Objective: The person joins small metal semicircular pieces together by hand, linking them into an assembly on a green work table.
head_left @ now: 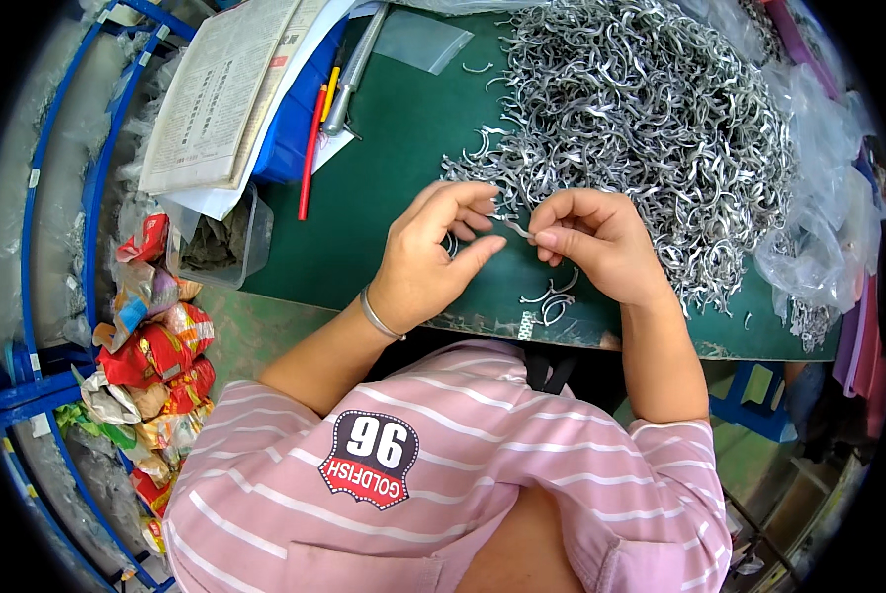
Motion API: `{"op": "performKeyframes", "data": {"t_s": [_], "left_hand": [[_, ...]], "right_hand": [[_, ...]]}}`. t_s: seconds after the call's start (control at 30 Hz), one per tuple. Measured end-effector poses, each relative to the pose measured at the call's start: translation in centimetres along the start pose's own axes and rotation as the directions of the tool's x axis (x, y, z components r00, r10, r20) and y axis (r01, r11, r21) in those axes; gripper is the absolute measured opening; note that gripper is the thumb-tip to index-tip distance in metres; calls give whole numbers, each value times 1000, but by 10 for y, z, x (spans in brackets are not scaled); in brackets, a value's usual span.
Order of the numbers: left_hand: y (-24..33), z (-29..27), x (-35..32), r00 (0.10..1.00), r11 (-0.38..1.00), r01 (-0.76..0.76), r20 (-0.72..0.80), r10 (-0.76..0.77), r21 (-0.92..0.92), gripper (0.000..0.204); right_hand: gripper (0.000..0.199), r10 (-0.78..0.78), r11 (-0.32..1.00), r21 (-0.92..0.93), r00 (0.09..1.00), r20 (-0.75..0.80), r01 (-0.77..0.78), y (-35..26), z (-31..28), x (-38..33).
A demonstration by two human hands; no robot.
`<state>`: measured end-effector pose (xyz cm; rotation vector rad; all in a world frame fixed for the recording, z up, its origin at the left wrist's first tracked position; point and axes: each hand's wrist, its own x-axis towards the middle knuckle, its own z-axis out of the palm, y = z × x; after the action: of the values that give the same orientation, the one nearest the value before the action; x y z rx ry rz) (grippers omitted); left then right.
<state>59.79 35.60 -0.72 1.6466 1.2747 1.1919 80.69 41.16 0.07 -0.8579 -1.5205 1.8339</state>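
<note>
"Where's the curved metal piece?"
"Above the worktop, pinched by the right hand; I can't tell the left hand's hold."
"Handling?"
"Probably light, stiff, slippery; grip one end."

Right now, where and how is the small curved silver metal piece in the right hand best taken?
Probably at its free end, from the left: the small curved silver metal piece juts leftward, its other end pinched in the right hand.

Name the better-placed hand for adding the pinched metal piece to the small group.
Likely the right hand: it pinches the metal piece and sits closer to the small group than the left hand.
</note>
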Motion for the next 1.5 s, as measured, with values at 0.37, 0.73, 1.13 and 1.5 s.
{"op": "performKeyframes", "data": {"t_s": [0.37,0.73,1.13,1.5], "left_hand": [[12,7,-9,984,835,169,43,-172,-524,22],[11,7,-15,988,907,73,-96,-123,-415,11],[3,2,-20,999,971,-46,15,51,-233,19],[-34,-71,5,958,707,33,-223,178,706,8]], "right_hand": [[8,-15,989,149,998,64,5,4,10,0],[15,-63,965,257,998,13,58,6,8,1],[12,-548,744,-443,836,24,500,9,19,1],[13,-500,793,-478,852,-156,378,15,22,3]]}}
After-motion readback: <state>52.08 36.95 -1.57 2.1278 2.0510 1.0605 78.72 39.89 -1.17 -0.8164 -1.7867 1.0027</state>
